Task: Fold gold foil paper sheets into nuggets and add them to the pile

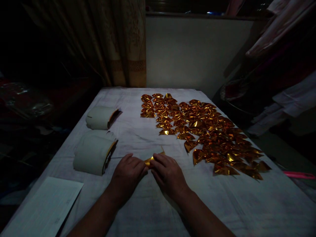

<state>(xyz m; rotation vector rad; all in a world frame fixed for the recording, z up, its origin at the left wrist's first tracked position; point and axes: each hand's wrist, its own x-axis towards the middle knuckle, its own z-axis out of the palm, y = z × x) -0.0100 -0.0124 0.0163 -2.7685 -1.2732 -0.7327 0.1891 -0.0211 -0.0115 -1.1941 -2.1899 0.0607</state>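
My left hand and my right hand rest side by side on the white table cloth, near the front. Their fingertips meet on one sheet of gold foil paper, white on its back, and press it down against the cloth. Both hands have curled fingers pinching that sheet. To the right lies a large spread of several folded gold foil pieces, laid in rows from the far middle to the right front.
Two bent stacks of white-backed foil sheets lie at the left, one near and one farther. A white printed paper lies at the front left corner. A curtain and a pale wall stand behind the table.
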